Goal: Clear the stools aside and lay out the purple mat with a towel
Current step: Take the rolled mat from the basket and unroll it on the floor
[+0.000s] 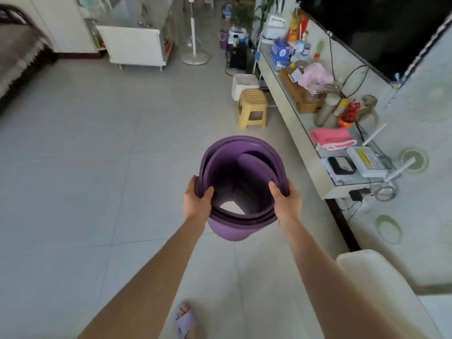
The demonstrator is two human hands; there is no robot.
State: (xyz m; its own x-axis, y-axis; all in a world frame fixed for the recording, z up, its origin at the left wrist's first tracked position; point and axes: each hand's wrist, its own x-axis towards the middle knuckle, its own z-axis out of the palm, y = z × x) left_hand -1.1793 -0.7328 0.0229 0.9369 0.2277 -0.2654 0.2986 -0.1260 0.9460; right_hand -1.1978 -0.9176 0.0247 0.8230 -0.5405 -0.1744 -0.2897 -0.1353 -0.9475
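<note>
Purple mat (241,182) rolled up, held upright over the tiled floor (97,143), open end toward camera. Not unrolled yet. Yellow stool (252,107) stands beside the worktop (288,111), off the open floor, so clearing looks done. Pink towel (330,137) lies folded on the worktop, not fetched. Left hand (197,200) and right hand (285,200) both outstretched, fingers curled round the roll's rim, thumbs inside.

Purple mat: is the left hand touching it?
Touching. The head view shows the left hand gripping the rolled purple mat by its rim, thumb curled inside the roll and fingers outside.
</note>
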